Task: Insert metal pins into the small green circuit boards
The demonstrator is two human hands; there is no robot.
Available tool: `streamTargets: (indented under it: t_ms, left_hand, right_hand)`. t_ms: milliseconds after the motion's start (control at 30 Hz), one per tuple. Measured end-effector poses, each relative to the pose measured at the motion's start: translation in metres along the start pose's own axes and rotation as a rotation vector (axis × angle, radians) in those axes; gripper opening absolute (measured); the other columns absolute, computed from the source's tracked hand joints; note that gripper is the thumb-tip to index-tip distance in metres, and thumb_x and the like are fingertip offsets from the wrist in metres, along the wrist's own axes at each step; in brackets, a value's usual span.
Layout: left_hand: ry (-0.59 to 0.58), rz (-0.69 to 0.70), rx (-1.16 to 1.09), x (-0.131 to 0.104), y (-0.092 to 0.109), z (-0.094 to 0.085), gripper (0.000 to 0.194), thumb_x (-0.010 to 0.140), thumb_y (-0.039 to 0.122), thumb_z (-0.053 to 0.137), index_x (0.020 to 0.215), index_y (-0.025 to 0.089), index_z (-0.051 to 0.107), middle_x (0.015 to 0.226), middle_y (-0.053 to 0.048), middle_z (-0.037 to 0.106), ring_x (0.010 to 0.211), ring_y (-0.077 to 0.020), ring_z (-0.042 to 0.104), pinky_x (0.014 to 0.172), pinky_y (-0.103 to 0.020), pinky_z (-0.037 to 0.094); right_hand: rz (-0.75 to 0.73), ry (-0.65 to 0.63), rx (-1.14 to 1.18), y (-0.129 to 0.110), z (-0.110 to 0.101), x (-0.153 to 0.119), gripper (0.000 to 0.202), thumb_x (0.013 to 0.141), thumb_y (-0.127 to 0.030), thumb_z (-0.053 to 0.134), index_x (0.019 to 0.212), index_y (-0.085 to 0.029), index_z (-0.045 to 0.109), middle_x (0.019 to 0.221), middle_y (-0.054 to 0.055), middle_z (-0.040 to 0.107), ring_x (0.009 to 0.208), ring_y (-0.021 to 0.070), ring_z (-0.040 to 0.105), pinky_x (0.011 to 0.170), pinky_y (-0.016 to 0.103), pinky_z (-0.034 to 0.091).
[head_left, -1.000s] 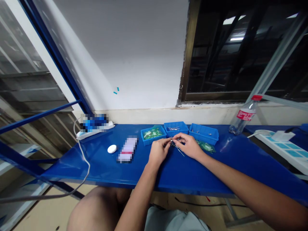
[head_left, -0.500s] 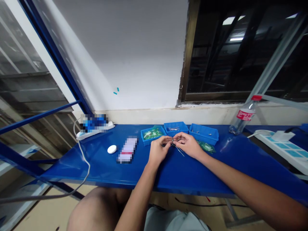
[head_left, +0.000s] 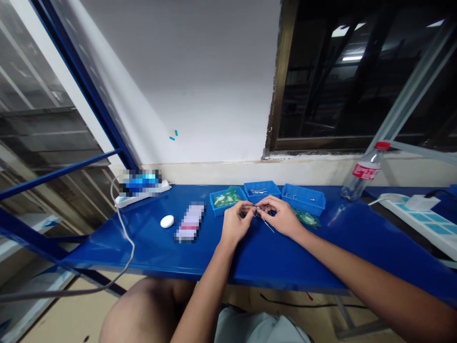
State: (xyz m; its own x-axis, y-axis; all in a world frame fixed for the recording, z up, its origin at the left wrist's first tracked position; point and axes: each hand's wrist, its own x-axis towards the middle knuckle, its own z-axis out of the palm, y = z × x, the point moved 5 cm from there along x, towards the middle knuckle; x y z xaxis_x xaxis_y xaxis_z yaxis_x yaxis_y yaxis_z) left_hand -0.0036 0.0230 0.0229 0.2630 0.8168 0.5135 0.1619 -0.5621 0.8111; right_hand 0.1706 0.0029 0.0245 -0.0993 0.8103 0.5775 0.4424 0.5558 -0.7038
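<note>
My left hand and my right hand meet fingertip to fingertip above the blue table. Both are closed in a pinch around small dark and shiny parts, mostly hidden by the fingers and too small to name. A thin metal rod sticks out below the right fingers, pointing down and right; whether it is held or lies on the table I cannot tell. Just behind the hands stand a blue bin with green plastic bags, a blue bin with thin metal pieces, and a blue bin with a few small parts.
A green bag lies right of my right hand. To the left are a white round object, a blurred-out phone-shaped item and a power strip. At right stand a bottle and another power strip. A cable hangs over the left edge.
The hands stay together in nearly the same place, with slight finger movement. Fewer thin rods show below the right hand now. The whole view has shifted very slightly.
</note>
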Motion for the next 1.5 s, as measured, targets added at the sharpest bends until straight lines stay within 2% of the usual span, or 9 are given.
streamTargets:
  t_ms: [167, 333, 567, 733, 900, 1100, 1267, 1500]
  left_hand:
    - [-0.066, -0.027, 0.054, -0.001, 0.000, 0.003, 0.018, 0.093, 0.036, 0.074, 0.100, 0.022, 0.081, 0.096, -0.005, 0.083, 0.086, -0.0238, 0.081, 0.082, -0.034, 0.067]
    - [-0.062, -0.009, 0.085, -0.001, -0.002, 0.002, 0.018, 0.094, 0.027, 0.070, 0.109, 0.023, 0.081, 0.105, -0.005, 0.082, 0.092, -0.0253, 0.080, 0.086, -0.038, 0.067]
    - [-0.060, 0.060, 0.177, -0.001, -0.003, 0.001, 0.022, 0.091, 0.013, 0.070, 0.106, 0.023, 0.081, 0.105, -0.005, 0.082, 0.092, -0.0234, 0.080, 0.088, -0.038, 0.066]
    - [-0.050, 0.035, 0.078, 0.000, -0.007, 0.002, 0.024, 0.090, 0.010, 0.069, 0.108, 0.021, 0.079, 0.106, -0.005, 0.082, 0.093, -0.0211, 0.080, 0.090, -0.036, 0.066]
    - [-0.056, 0.027, -0.040, 0.001, -0.006, 0.002, 0.023, 0.090, 0.009, 0.069, 0.109, 0.020, 0.076, 0.107, -0.005, 0.082, 0.097, -0.0205, 0.080, 0.092, -0.035, 0.066]
    - [-0.013, 0.040, -0.047, 0.003, 0.000, -0.002, 0.018, 0.090, 0.014, 0.073, 0.107, 0.020, 0.075, 0.103, -0.006, 0.082, 0.093, -0.0200, 0.080, 0.089, -0.032, 0.066]
    - [-0.008, 0.018, -0.062, 0.002, -0.001, -0.002, 0.017, 0.091, 0.018, 0.073, 0.107, 0.020, 0.075, 0.104, -0.005, 0.081, 0.095, -0.0204, 0.080, 0.090, -0.033, 0.065]
    - [-0.031, -0.007, -0.071, 0.002, -0.002, -0.001, 0.015, 0.093, 0.021, 0.071, 0.107, 0.021, 0.075, 0.106, -0.006, 0.081, 0.097, -0.0218, 0.079, 0.091, -0.034, 0.064]
  right_hand:
    - [0.027, -0.017, 0.017, 0.005, 0.002, -0.001, 0.009, 0.088, -0.024, 0.067, 0.096, -0.025, 0.072, 0.096, 0.005, 0.071, 0.074, 0.0199, 0.066, 0.068, 0.034, 0.055]
    - [0.005, -0.060, 0.012, 0.000, 0.004, -0.001, 0.011, 0.092, -0.030, 0.065, 0.096, -0.025, 0.074, 0.105, 0.007, 0.073, 0.077, 0.0201, 0.067, 0.070, 0.034, 0.056]
    - [0.173, -0.014, 0.126, 0.017, 0.006, -0.002, 0.022, 0.089, -0.042, 0.072, 0.098, -0.023, 0.072, 0.093, 0.005, 0.075, 0.077, 0.0207, 0.070, 0.071, 0.034, 0.060]
    - [0.201, -0.033, 0.204, 0.026, 0.009, -0.003, 0.026, 0.087, -0.042, 0.075, 0.101, -0.021, 0.070, 0.098, 0.007, 0.074, 0.085, 0.0211, 0.071, 0.074, 0.033, 0.060]
    - [0.191, -0.023, 0.278, 0.024, 0.008, -0.002, 0.029, 0.085, -0.042, 0.078, 0.105, -0.022, 0.069, 0.100, 0.007, 0.074, 0.090, 0.0217, 0.072, 0.078, 0.034, 0.061]
    - [0.171, 0.021, 0.298, 0.019, 0.006, -0.003, 0.029, 0.087, -0.039, 0.078, 0.108, -0.022, 0.068, 0.101, 0.007, 0.073, 0.086, 0.0206, 0.073, 0.080, 0.036, 0.062]
    - [0.126, 0.049, 0.291, 0.016, 0.004, -0.002, 0.026, 0.087, -0.036, 0.078, 0.107, -0.021, 0.069, 0.100, 0.006, 0.074, 0.090, 0.0211, 0.073, 0.084, 0.036, 0.062]
    - [0.070, 0.021, 0.210, 0.013, 0.006, -0.003, 0.024, 0.090, -0.028, 0.071, 0.114, -0.024, 0.067, 0.103, 0.005, 0.071, 0.085, 0.0195, 0.071, 0.079, 0.035, 0.061]
